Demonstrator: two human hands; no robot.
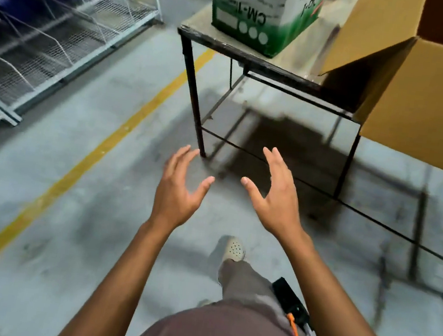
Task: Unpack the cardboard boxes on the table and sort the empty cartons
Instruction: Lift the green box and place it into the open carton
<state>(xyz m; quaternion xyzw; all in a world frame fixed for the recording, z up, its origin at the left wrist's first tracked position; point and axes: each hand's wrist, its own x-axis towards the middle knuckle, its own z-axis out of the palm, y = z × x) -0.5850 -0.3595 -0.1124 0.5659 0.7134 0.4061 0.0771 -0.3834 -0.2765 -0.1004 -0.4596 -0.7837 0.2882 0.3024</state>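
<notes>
Left hand (177, 190) and right hand (275, 199) were raised empty, fingers spread, palms facing each other, short of the table (256, 57). On the table's far left part stood a green-and-white carton (261, 13). At its right end sat an open brown cardboard box (417, 108), flaps raised.

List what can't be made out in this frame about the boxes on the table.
- Brown carton, head view: its inside is hidden by its own raised flap, and the right edge cuts it off.
- Green-and-white box, head view: its top is cut by the upper edge, so whether it is open or sealed is unknown; the small print is blurred.
- Table: its far side lies out of frame.
- Left hand and right hand: open, holding nothing.
</notes>
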